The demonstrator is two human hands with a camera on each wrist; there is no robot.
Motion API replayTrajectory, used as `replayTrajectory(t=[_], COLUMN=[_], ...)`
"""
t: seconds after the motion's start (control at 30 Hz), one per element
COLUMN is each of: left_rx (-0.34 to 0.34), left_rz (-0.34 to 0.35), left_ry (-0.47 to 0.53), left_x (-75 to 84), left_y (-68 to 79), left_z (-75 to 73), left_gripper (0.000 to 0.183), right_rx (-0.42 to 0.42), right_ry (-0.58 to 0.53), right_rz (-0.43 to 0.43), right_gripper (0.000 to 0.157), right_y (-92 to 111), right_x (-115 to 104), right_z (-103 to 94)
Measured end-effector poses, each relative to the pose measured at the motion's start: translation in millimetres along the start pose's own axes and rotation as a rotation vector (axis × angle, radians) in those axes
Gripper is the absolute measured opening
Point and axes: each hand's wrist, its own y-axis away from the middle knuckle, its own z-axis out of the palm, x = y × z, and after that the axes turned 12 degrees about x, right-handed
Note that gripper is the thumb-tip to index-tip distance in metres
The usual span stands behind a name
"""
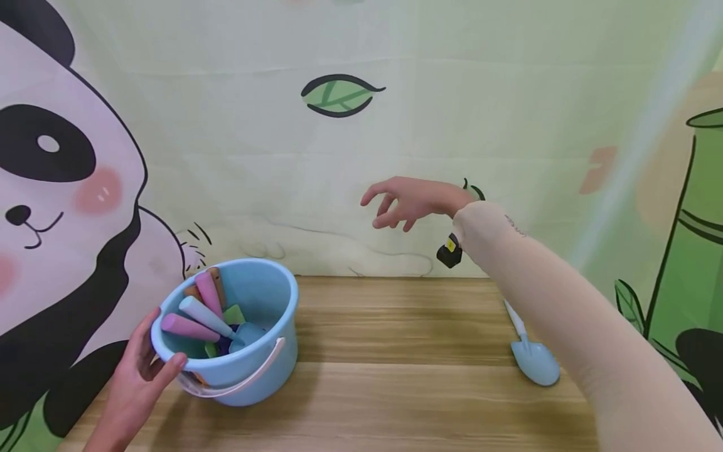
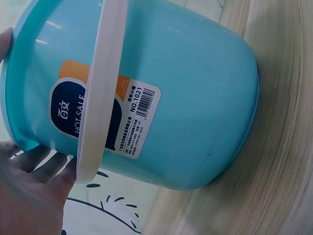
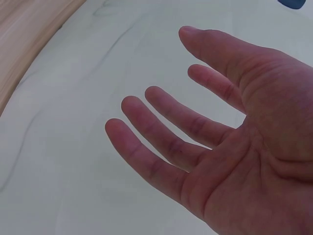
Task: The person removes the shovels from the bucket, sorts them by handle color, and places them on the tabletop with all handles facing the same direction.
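Note:
A light blue bucket (image 1: 285, 361) stands on the wooden table at the left, its pale handle (image 1: 260, 376) hanging down at the front. Inside it lie several toy tools with pink, blue and brown grips, among them a blue one (image 1: 204, 316); their lower parts are partly hidden. My left hand (image 1: 131, 380) holds the bucket by its left rim, thumb toward the front and fingers around the side. A label (image 2: 139, 117) shows on the bucket's wall in the left wrist view. Raised in the air before the backdrop, my right hand (image 1: 420, 198) holds nothing, its fingers (image 3: 151, 161) loosely bent and spread.
A blue toy shovel (image 1: 536, 364) lies on the table (image 1: 407, 402) at the right, its grip partly hidden by my right forearm. Behind the table hangs a printed cloth backdrop (image 1: 237, 138) with a panda, a leaf and bamboo.

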Motion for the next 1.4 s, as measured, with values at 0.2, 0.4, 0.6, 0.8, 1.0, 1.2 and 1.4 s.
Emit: replayTrajectory(t=[0.2, 0.4, 0.6, 0.8, 1.0, 1.2, 1.4], left_rx=[0.004, 0.002, 0.012, 0.017, 0.014, 0.016, 0.035], left_rz=[0.02, 0.018, 0.027, 0.069, 0.066, 0.059, 0.064], left_ry=[0.01, 0.006, 0.0, 0.01, 0.015, 0.009, 0.006], left_x=[0.6, 0.5, 4.1, 9.9, 9.4, 7.6, 6.8], left_y=[-1.1, 2.8, 5.2, 2.4, 5.4, 5.6, 4.5], left_z=[1.5, 0.0, -1.1, 1.0, 1.2, 2.3, 2.7], left_gripper=[0.086, 0.086, 0.086, 0.084, 0.084, 0.085, 0.085], right_rx=[-0.016, -0.049, -0.056, -0.038, -0.081, -0.134, -0.155], right_ry=[-0.001, -0.015, -0.026, -0.034, -0.061, -0.084, -0.099], right_rz=[-0.033, -0.078, -0.131, -0.165, -0.183, -0.191, -0.212], right_gripper=[0.05, 0.05, 0.05, 0.05, 0.053, 0.054, 0.055], right_y=[-14, -24, -34, -43, -50, -60, -70], right_x=[-18, -37, -52, -65, -79, -94, -112], right_z=[8.1, 22.8, 33.7, 44.2, 61.0, 74.8, 85.9])
